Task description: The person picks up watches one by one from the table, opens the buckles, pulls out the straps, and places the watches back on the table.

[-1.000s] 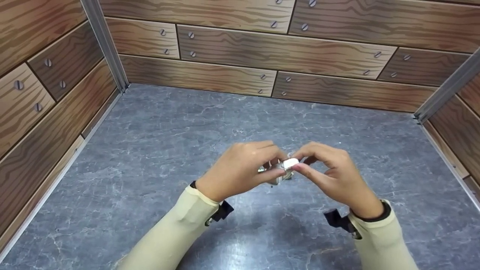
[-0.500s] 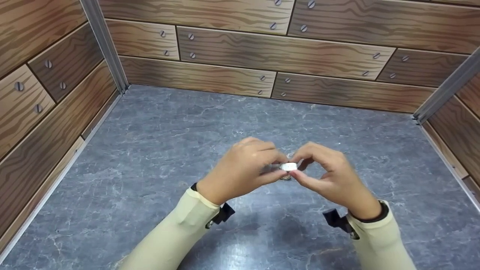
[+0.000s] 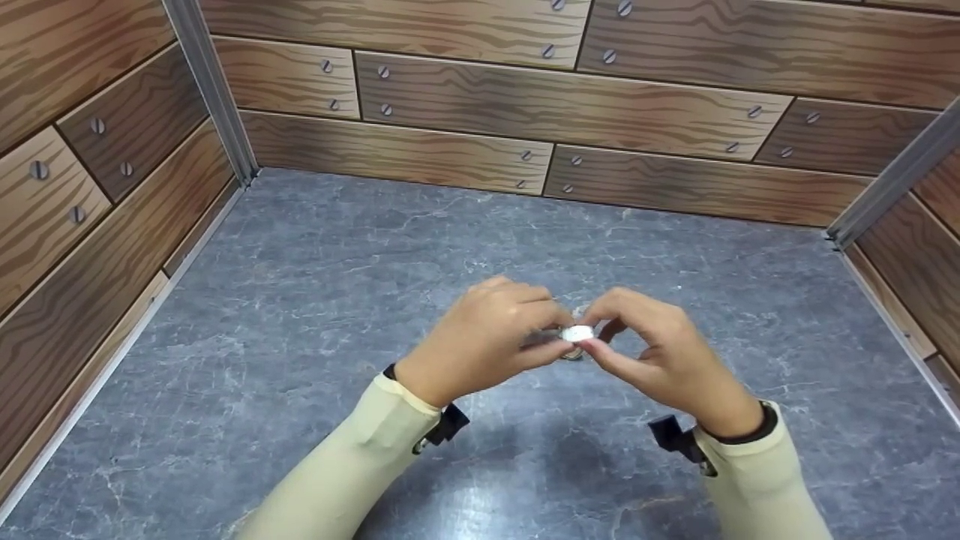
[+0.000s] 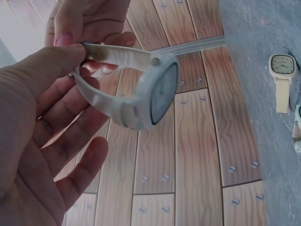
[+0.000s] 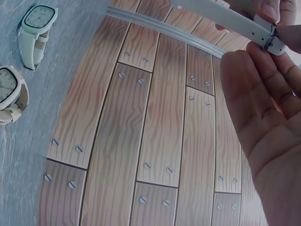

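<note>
A white wristwatch (image 4: 164, 92) with a square face hangs in a loop from both hands, its strap closed at the metal buckle (image 5: 270, 38). In the head view only a small white piece of strap (image 3: 577, 334) shows between the fingertips. My left hand (image 3: 487, 337) pinches the strap by the buckle with thumb and fingers. From the other side my right hand (image 3: 660, 352) pinches the strap's end, thumb below and index finger above. In the right wrist view the watch face is out of frame, and the strap (image 5: 221, 19) runs past the upper edge.
On the grey marbled table (image 3: 337, 247) lie more watches: a cream-strapped one (image 4: 282, 65) and another at the edge (image 4: 298, 132) in the left wrist view. The right wrist view has a pale green-tinted watch (image 5: 40, 18) and a white one (image 5: 6, 85). Wood-patterned walls (image 3: 450, 97) surround the table.
The white strap piece has turned level and dropped slightly. My left fingers have shifted up a little, and the part visible beneath them has gone from sight. In the last half second barely anything moved.
</note>
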### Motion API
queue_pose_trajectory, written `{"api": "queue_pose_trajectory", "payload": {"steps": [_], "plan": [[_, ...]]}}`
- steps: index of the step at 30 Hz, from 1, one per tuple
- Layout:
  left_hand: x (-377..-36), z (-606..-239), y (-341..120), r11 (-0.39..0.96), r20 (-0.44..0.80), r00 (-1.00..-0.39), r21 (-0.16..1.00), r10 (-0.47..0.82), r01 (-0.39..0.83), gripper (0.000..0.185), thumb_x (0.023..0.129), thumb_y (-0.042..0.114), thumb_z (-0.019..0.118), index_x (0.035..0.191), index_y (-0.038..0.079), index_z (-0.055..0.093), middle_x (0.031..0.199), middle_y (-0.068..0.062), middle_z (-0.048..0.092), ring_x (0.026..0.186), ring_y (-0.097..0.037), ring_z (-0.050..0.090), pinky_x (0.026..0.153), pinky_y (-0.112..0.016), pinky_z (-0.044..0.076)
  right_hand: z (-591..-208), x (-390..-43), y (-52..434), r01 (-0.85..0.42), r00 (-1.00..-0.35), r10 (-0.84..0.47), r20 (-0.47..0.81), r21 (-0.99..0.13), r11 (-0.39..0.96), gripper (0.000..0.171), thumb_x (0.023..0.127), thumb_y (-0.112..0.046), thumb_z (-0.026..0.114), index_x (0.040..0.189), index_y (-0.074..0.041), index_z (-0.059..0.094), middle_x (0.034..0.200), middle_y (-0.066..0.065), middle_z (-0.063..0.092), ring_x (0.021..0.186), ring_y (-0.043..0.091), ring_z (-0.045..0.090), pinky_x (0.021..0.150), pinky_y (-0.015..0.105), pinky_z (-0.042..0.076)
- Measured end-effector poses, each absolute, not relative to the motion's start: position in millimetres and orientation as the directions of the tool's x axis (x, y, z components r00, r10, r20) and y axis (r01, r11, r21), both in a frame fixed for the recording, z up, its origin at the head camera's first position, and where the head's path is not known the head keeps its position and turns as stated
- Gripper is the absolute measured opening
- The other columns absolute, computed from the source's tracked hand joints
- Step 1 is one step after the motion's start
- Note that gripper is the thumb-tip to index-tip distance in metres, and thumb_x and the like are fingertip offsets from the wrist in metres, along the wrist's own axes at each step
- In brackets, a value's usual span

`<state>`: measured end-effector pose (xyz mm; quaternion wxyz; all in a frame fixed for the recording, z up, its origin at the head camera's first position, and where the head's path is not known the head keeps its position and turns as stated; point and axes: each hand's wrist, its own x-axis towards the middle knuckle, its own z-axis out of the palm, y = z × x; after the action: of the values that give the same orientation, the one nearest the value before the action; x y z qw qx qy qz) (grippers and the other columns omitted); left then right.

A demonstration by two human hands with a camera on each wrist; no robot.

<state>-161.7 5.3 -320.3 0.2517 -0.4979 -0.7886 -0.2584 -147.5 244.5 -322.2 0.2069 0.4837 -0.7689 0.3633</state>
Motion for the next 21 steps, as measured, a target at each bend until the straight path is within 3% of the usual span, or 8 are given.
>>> {"api": "queue_pose_trajectory", "payload": {"steps": [5,13,21], "plan": [[-163.8,-321.8,5.2,0.353,0.682,-0.364,0.164,0.634,0.921,0.015,0.096,0.028,0.076,0.102,0.014,0.079,0.089,0.005,0.072,0.071,-0.006,0.057,0.074,-0.028,0.051,-322.3,-148.3,245.0,-0.888,-0.456,-0.576,0.678,-0.387,0.247,0.009,0.097,-0.003,0.07,0.105,-0.002,0.067,0.095,0.009,0.068,0.084,0.013,0.066,0.077,0.019,0.057],[-163.7,-325.6,6.6,0.36,0.696,-0.325,0.101,0.64,0.927,0.018,0.099,0.031,0.072,0.101,0.014,0.077,0.088,0.005,0.071,0.072,-0.007,0.059,0.074,-0.027,0.052,-322.3,-147.5,244.2,-0.86,-0.508,-0.581,0.635,-0.409,0.305,0.031,0.083,0.01,0.078,0.107,-0.007,0.068,0.099,0.003,0.068,0.087,0.013,0.065,0.078,0.021,0.057],[-164.0,-324.8,6.1,0.376,0.683,-0.357,0.129,0.637,0.918,0.016,0.1,0.029,0.071,0.102,0.014,0.077,0.089,0.005,0.07,0.071,-0.006,0.057,0.073,-0.027,0.052,-320.3,-146.8,244.5,-0.868,-0.496,-0.579,0.647,-0.374,0.327,0.033,0.084,0.012,0.077,0.109,-0.008,0.07,0.1,0.003,0.069,0.086,0.013,0.066,0.077,0.018,0.056]]}}
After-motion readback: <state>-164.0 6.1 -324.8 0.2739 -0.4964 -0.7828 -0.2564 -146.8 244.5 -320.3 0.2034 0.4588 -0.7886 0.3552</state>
